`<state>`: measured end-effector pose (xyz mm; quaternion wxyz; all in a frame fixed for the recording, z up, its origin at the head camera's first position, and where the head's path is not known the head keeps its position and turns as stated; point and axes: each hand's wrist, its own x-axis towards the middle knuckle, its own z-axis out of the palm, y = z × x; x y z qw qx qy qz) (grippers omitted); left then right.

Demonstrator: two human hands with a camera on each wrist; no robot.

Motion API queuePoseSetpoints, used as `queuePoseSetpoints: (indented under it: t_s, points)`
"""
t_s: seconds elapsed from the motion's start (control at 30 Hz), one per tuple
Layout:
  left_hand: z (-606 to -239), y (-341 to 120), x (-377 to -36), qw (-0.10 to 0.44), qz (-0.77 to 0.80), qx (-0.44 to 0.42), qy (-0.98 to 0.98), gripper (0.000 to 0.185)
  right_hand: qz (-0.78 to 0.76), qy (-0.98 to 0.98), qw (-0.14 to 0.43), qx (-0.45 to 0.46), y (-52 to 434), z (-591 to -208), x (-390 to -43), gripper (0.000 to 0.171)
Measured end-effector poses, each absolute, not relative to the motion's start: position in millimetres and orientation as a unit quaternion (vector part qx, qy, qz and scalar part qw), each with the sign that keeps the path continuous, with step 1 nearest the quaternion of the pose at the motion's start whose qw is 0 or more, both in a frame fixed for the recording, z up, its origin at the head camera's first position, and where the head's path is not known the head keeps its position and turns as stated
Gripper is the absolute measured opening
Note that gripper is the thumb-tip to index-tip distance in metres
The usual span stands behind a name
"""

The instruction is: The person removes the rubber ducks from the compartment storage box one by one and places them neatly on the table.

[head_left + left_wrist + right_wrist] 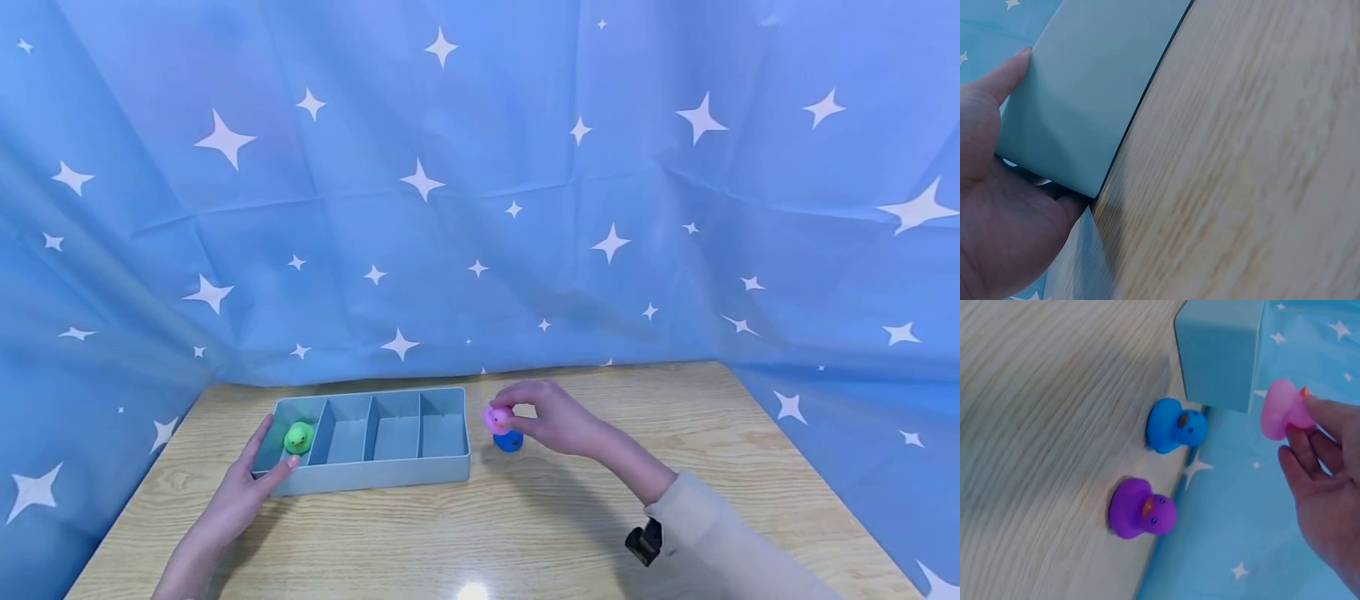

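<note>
While tray (pixel 390 479) holds green duck (pixel 298 437), right hand (pixel 551 419) pinches pink duck (pixel 497 417)

No readable text, labels or numbers anywhere

Two bare hands, no gloves, rings or watch visible. Left hand (pixel 243 492): forearm bare as far as the frame edge, no sleeve showing. Right hand (pixel 551 421): bare wrist behind the fingers, then a beige long sleeve (pixel 720 533) with a loose cuff. Small black camera mount (pixel 645 542) clipped under the right wrist, just behind the cuff edge. Fingernails short, unpainted.
</note>
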<state>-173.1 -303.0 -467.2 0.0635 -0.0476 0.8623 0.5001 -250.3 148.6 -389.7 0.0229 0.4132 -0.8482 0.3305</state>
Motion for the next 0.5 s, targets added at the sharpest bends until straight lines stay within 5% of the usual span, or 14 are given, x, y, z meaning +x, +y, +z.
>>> queuePoseSetpoints:
  t_s: [0.3,0.5]
  points:
    - [-466,-303,-173,0.059,0.501,-0.045,0.862,0.097,0.339,-0.859,-0.006,0.383,164,-396,-251,0.025]
    - [-468,-304,-174,0.055,0.51,-0.039,0.857,0.096,0.314,-0.87,0.022,0.379,176,-401,-253,0.025]
